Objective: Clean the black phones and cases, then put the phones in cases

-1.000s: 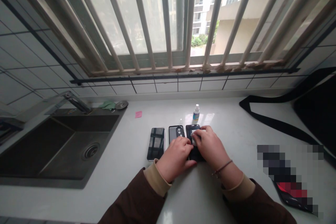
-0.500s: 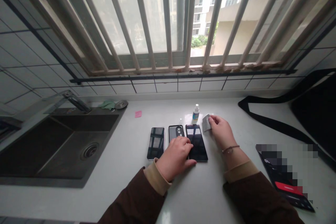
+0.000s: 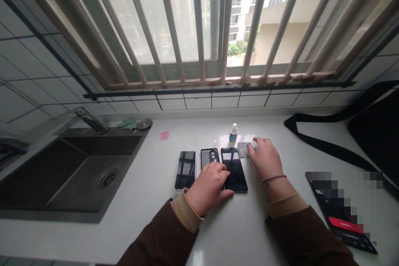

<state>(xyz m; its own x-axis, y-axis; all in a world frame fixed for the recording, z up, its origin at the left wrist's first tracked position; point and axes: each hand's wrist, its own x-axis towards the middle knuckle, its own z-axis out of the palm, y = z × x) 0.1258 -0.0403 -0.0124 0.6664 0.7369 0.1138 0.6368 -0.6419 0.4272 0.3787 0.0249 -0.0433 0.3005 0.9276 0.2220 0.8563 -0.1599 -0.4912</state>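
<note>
A black smartphone (image 3: 235,170) lies screen up on the white counter. My left hand (image 3: 212,183) rests at its left edge, holding it with curled fingers over the side and the thumb by the lower corner. Beneath that hand, a dark phone case (image 3: 209,154) with round camera openings is partly covered. Farther left lies a second phone (image 3: 186,169). My right hand (image 3: 266,158) has thumb and finger apart beside a small grey cloth (image 3: 243,150), which lies flat by the phone's upper right corner; the thumb tip is at the cloth's edge.
A small white bottle (image 3: 233,134) stands behind the phone. A pink sticky note (image 3: 164,135) lies at the back left. The sink (image 3: 124,178) with its faucet (image 3: 90,120) is to the left. A black strap (image 3: 324,137) and a black-and-red package (image 3: 343,224) are on the right.
My right hand has set the grey cloth down flat on the counter and parted its fingers. My left hand has stayed on the phone.
</note>
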